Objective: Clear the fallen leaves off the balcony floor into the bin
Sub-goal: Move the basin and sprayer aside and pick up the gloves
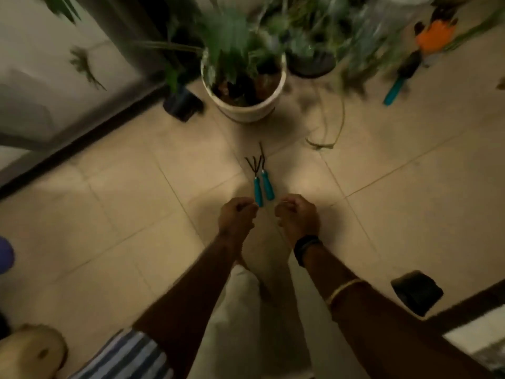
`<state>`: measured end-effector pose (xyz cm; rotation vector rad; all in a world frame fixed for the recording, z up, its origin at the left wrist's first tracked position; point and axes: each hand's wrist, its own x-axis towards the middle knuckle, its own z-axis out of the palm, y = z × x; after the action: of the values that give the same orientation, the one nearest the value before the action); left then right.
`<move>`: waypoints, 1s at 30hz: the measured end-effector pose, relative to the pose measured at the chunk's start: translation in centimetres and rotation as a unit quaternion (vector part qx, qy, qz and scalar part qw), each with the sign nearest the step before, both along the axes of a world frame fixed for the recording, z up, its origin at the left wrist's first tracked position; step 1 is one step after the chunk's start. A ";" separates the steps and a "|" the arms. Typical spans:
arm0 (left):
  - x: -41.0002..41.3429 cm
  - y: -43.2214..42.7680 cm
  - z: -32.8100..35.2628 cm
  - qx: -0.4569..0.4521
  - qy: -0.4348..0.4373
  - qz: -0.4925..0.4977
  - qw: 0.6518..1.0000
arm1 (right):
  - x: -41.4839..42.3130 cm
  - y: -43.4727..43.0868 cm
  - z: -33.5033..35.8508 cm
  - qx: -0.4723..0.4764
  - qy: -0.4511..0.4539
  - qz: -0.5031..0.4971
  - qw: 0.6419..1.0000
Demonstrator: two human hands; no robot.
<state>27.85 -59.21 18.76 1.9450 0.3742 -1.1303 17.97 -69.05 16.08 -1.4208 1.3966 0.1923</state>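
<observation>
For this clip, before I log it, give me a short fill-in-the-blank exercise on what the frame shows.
1. The two hand tools on the floor tiles just beyond the hands have handles coloured ____.
2. The wristband sits on the ____ wrist.
3. The left hand and right hand are both curled into ____.
4. The leafy plant nearest the tools grows in a ____ pot.

Missing words: teal; right; fists; white
</observation>
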 end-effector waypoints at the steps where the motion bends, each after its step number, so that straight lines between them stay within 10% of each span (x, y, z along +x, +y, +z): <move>1: 0.2 -0.7 -3.6 0.009 0.005 0.005 1.000 | 1.0 -0.3 -2.6 0.017 -0.004 -0.003 1.000; 14: -0.8 -2.4 -34.5 0.146 -0.113 -0.146 0.972 | 5.3 -1.5 -31.5 -0.106 0.149 0.216 0.959; 21: -0.4 -3.2 -34.9 0.115 -0.085 -0.129 0.981 | 5.0 -1.9 -31.9 -0.081 0.148 0.215 0.962; 30: 1.5 0.7 -19.4 0.022 -0.004 0.061 0.998 | 5.6 1.4 -16.6 0.051 0.036 0.099 0.993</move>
<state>29.38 -58.52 -0.65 1.9364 0.5110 -1.0430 23.55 -67.68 -0.54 -1.4792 1.2833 0.4414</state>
